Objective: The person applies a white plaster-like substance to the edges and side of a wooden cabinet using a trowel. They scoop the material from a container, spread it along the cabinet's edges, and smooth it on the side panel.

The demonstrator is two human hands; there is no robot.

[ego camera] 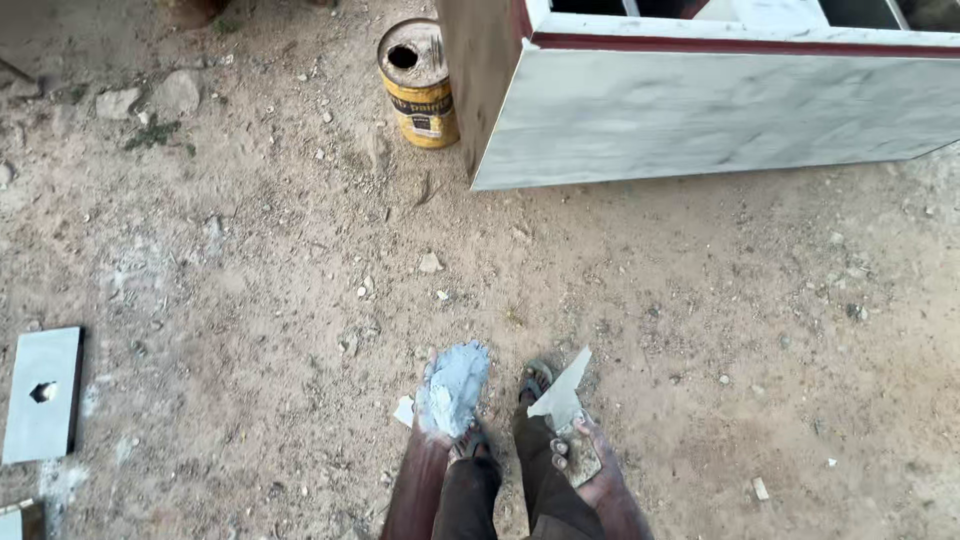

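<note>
The left hand (440,405) holds a lump of grey putty (457,385) on its palm; the right hand (590,465) grips a putty knife (562,395) above the dirt ground (250,270)

A yellow round paint tin (418,84) stands beside the marble-faced cabinet (720,110).
</note>
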